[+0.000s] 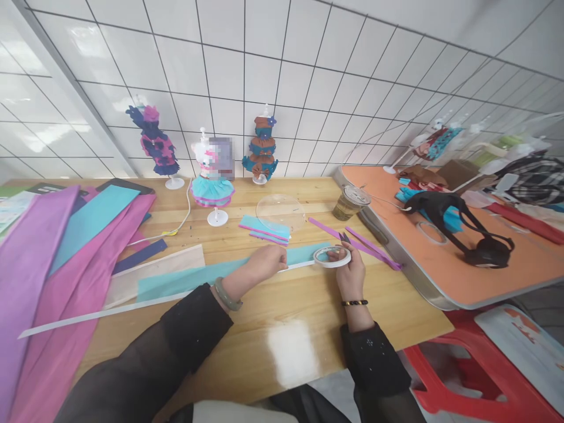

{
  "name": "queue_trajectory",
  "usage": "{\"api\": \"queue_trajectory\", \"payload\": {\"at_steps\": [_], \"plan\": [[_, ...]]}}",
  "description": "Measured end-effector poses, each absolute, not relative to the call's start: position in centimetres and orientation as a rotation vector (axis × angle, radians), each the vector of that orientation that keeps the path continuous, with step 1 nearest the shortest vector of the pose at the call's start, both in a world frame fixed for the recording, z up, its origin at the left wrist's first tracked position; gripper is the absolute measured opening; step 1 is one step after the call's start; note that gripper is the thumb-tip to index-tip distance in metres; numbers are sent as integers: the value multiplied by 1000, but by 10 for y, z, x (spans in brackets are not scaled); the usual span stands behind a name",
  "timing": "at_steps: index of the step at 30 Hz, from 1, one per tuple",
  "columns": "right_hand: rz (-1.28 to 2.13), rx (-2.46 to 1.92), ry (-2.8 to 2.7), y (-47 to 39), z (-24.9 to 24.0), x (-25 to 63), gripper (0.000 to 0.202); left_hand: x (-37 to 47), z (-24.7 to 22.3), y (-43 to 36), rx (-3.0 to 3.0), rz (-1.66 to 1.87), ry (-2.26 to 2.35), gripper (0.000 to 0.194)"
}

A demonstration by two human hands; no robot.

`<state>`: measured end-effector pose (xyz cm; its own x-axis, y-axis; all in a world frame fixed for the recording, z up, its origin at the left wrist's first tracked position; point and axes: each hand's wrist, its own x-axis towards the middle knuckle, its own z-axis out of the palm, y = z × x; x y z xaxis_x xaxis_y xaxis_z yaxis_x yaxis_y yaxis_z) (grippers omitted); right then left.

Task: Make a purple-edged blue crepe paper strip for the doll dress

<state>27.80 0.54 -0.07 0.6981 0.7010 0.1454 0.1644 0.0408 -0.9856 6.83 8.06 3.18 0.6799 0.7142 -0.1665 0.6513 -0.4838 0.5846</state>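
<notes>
We've got both hands down on the light wooden table (282,329) here. Our left hand (263,265) is curled loosely, fingertips pressing onto the long turquoise paper strip (198,275) and the white tape line (132,306) running along its near edge. Our right hand (350,275) is closed around the white roll of double-sided tape (332,256), thumb and fingers pinching its rim, roll sitting just above the right end of that turquoise strip. So the roll is mid-table, right between our 2 hands, with tape stretched from it toward the left hand.

Just behind the roll there are thin purple paper strips (365,245) and what looks like small scissors, partly hidden. A clear round plastic lid (280,211) and a plastic cup of brownish drink (349,202) sit further back. 3 little dress mannequins stand by the tiled wall; the middle one in a turquoise skirt (212,191) is partly blurred.

No readable writing or brand anywhere we can make out.
</notes>
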Motion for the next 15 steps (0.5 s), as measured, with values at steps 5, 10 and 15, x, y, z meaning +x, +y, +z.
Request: {"api": "queue_trajectory", "payload": {"at_steps": [5,10,15], "plan": [[452,-1511,-759,5,3,278,41,70,34,80,2262,122,1058,11],[450,-1521,-771,4,3,279,41,72,36,81,2271,103,1062,11],[430,-1497,-764,5,-1,282,39,75,35,83,2289,95,1078,12]]}}
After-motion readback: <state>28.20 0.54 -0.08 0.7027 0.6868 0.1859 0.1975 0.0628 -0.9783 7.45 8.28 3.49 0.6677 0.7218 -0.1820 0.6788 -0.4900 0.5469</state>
